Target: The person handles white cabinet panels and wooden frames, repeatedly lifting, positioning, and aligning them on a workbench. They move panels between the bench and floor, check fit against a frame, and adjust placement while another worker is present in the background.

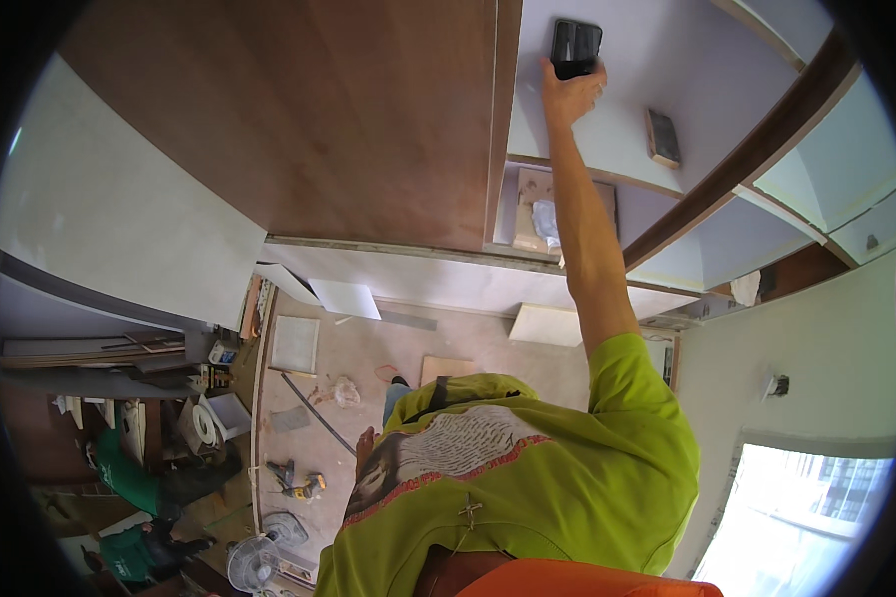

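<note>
My right hand (573, 94) reaches up into a white-lined cabinet compartment (622, 95). Its thumb and fingers are closed around the lower end of a black smartphone (576, 48), which is against the compartment's pale surface. To the right of the phone lies a small wooden block (662, 137) with a dark face. Low beside my shirt, a small part of my left hand (365, 444) shows; its fingers are too hidden to read.
A brown wood panel (368, 109) borders the compartment on the left. The lower compartment holds a board with a crumpled plastic bag (546, 221). On the floor are a yellow-black power drill (307, 487), a fan (254, 563) and loose boards. Two people in green shirts (129, 476) are at lower left.
</note>
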`<action>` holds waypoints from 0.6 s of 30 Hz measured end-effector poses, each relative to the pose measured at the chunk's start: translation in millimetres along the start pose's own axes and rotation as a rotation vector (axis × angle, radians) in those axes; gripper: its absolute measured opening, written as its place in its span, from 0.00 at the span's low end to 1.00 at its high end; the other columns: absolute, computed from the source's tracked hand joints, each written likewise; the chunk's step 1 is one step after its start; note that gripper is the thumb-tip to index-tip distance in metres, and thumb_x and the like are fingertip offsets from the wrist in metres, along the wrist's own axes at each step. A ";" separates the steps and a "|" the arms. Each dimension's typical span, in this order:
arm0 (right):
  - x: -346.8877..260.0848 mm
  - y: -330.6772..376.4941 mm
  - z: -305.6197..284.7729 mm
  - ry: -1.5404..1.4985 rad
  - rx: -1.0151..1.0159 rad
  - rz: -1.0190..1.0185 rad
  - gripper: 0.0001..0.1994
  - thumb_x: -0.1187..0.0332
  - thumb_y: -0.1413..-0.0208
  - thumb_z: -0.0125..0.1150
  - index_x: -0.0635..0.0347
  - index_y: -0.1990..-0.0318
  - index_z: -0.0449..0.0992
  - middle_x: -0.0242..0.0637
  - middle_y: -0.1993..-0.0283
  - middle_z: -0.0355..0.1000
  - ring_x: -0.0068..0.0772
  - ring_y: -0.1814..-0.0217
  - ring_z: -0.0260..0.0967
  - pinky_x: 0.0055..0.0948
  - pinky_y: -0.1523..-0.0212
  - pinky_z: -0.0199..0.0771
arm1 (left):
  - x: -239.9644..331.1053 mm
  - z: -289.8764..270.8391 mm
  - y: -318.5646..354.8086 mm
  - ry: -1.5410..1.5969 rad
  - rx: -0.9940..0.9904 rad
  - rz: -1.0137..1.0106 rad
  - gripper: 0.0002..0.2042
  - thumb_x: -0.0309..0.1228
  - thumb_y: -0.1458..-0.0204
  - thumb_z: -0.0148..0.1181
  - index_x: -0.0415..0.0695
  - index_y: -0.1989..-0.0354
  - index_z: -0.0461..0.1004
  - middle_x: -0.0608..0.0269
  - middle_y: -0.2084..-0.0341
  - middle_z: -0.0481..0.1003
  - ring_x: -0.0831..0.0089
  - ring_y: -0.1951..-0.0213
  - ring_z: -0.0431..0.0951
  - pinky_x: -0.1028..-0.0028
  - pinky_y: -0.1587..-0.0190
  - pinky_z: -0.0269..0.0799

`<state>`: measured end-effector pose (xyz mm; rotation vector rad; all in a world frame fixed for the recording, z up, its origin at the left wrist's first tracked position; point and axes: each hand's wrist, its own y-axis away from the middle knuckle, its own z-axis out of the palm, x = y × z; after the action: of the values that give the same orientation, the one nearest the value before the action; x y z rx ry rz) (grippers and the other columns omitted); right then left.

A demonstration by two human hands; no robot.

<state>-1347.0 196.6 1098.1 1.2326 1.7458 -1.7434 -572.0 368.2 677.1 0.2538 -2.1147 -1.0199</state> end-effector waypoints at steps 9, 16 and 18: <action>6.4 1.6 3.3 0.024 -0.007 -0.006 0.52 0.51 0.65 0.80 0.66 0.37 0.54 0.51 0.42 0.60 0.59 0.40 0.59 0.57 0.44 0.62 | 0.1 21.5 0.7 -0.012 -0.008 0.013 0.25 0.50 0.37 0.47 0.47 0.38 0.66 0.54 0.46 0.73 0.60 0.49 0.76 0.58 0.50 0.70; 0.9 6.9 1.0 0.009 -0.005 -0.014 0.52 0.52 0.65 0.80 0.66 0.37 0.53 0.51 0.42 0.59 0.60 0.40 0.59 0.57 0.43 0.61 | -6.3 23.5 4.2 -0.032 -0.003 0.024 0.25 0.49 0.37 0.47 0.47 0.38 0.66 0.54 0.46 0.73 0.60 0.49 0.76 0.59 0.50 0.70; 0.8 8.2 1.8 0.012 -0.021 -0.004 0.53 0.52 0.65 0.80 0.67 0.36 0.52 0.52 0.42 0.59 0.60 0.40 0.59 0.57 0.43 0.61 | -8.2 24.5 3.6 -0.034 -0.001 0.026 0.24 0.49 0.37 0.47 0.47 0.38 0.67 0.53 0.46 0.73 0.60 0.49 0.76 0.59 0.50 0.70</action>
<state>-1341.6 193.9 1092.2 1.2345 1.7697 -1.7188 -583.2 388.7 665.7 0.2092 -2.1423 -1.0169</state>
